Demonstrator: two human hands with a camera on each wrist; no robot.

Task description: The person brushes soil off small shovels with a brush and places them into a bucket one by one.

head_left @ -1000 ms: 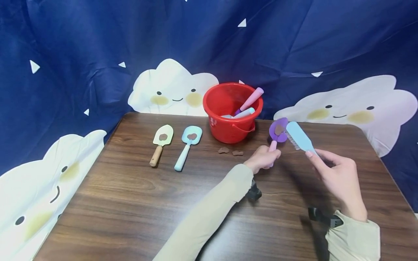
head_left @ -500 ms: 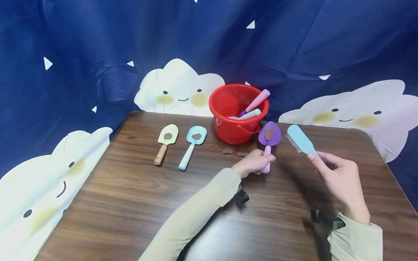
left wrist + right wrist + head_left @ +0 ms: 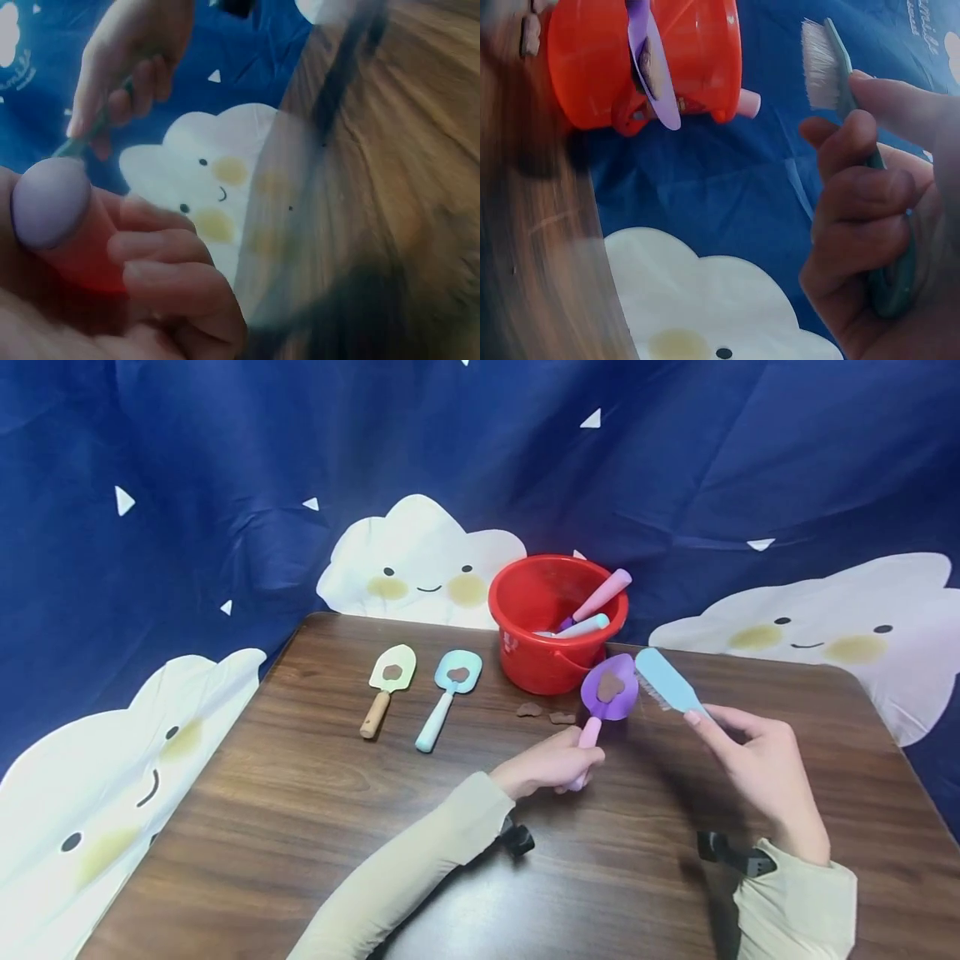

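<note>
The left hand (image 3: pixel 549 763) grips the pink handle of a purple shovel (image 3: pixel 622 704), whose blade carries a brown patch (image 3: pixel 610 686). In the left wrist view its fingers curl round the pink handle (image 3: pixel 90 251). A light blue brush (image 3: pixel 667 682) is held by the right hand (image 3: pixel 767 768), its white bristles (image 3: pixel 820 66) facing the purple shovel across a small gap. In the right wrist view the right hand (image 3: pixel 870 217) has its fingers wrapped round the brush handle.
Behind the left hand stands a red bucket (image 3: pixel 536 660) with pink-handled and light blue-handled tools inside. Two brown pieces (image 3: pixel 529 710) lie before it. To the left lie a green shovel (image 3: pixel 393 667) and a light blue shovel (image 3: pixel 435 720), each with a brown patch.
The left hand has drawn the purple shovel left and toward the person, away from the table's back edge. The right hand and brush have shifted slightly left. The view has turned a little.
</note>
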